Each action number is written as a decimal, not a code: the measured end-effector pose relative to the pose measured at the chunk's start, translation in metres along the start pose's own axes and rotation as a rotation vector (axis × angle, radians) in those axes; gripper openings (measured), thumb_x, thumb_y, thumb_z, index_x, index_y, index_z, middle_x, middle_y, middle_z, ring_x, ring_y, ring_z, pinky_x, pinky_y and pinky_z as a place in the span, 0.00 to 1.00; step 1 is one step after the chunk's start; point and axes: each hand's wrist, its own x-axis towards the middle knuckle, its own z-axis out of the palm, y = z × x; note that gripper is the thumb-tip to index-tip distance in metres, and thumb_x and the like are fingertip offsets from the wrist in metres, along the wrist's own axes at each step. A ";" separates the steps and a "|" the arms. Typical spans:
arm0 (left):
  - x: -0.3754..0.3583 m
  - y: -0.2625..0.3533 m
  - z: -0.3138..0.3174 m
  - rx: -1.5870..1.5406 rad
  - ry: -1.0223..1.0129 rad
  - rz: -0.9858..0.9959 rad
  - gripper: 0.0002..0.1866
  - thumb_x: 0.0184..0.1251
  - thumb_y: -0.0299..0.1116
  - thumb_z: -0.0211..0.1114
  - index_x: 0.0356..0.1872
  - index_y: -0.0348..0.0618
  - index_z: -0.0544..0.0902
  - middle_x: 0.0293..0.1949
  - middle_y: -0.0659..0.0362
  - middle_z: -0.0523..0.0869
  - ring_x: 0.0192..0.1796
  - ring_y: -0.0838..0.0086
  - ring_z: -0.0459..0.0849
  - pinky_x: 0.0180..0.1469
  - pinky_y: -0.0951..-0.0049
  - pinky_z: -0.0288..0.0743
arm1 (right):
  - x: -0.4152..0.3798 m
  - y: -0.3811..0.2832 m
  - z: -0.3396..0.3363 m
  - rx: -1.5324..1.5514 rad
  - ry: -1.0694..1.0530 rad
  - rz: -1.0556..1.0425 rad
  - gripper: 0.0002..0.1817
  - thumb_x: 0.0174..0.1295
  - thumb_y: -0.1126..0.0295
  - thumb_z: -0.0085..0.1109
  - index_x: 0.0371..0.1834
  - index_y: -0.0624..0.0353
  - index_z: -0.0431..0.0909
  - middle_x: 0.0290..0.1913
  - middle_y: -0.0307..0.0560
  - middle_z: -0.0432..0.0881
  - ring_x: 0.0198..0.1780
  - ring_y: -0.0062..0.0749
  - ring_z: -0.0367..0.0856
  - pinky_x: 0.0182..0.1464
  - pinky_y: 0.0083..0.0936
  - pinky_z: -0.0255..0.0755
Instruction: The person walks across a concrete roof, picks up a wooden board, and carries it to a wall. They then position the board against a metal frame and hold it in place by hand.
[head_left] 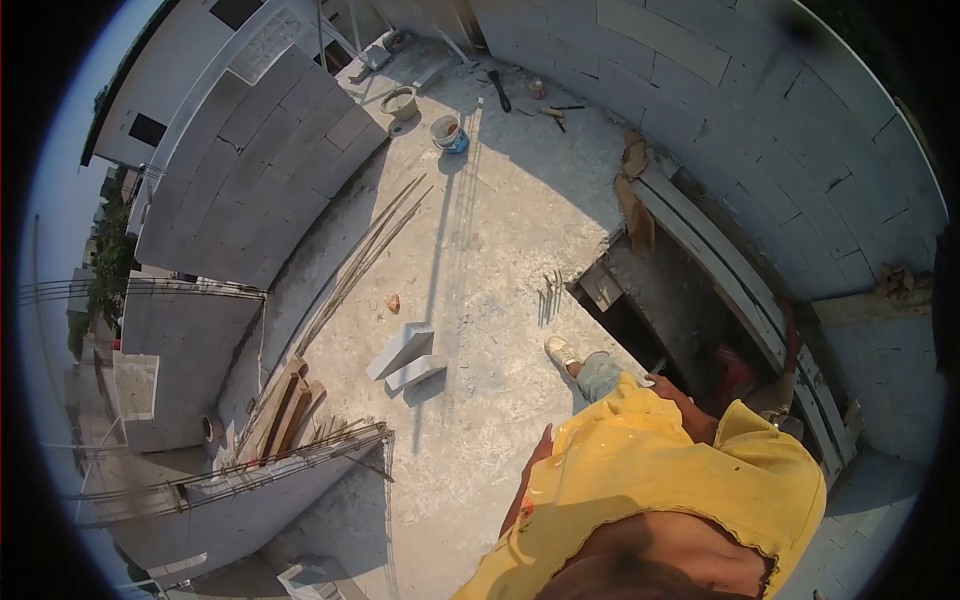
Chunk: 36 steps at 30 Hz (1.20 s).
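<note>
Floor opening [690,320] is right of the pale blocks [402,350], right hand [660,385] near it; left hand [543,443] is closer to the blocks; can't tell either one's fingers. Beyond the blocks, blue bucket [451,143] has something brownish inside; grey bucket's [402,114] contents unclear.

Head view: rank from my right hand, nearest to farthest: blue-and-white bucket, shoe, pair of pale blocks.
1. Shoe: just ahead, to the hand's left.
2. Pair of pale blocks: farther left on the floor.
3. Blue-and-white bucket: far ahead, left.
</note>
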 end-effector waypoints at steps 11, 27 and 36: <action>-0.055 0.165 -0.261 -0.851 0.549 0.290 0.49 0.67 0.74 0.47 0.81 0.60 0.43 0.77 0.50 0.58 0.74 0.50 0.63 0.66 0.34 0.61 | 0.104 -0.316 -0.083 -0.216 -0.032 -0.090 0.34 0.59 0.60 0.63 0.69 0.60 0.70 0.63 0.56 0.79 0.62 0.49 0.79 0.64 0.40 0.71; 0.073 0.145 -0.515 -0.870 0.315 -0.221 0.54 0.60 0.80 0.46 0.80 0.62 0.41 0.80 0.51 0.48 0.76 0.44 0.58 0.68 0.29 0.56 | 0.247 -0.499 0.054 0.075 0.105 -0.022 0.31 0.73 0.47 0.46 0.67 0.62 0.72 0.67 0.59 0.74 0.67 0.51 0.73 0.67 0.37 0.66; 0.146 0.402 -0.737 -0.971 0.428 0.266 0.53 0.65 0.76 0.46 0.80 0.58 0.37 0.78 0.47 0.51 0.75 0.43 0.60 0.69 0.30 0.59 | 0.351 -0.597 0.018 0.208 0.279 0.081 0.27 0.72 0.53 0.50 0.63 0.63 0.75 0.60 0.59 0.79 0.62 0.46 0.78 0.63 0.35 0.70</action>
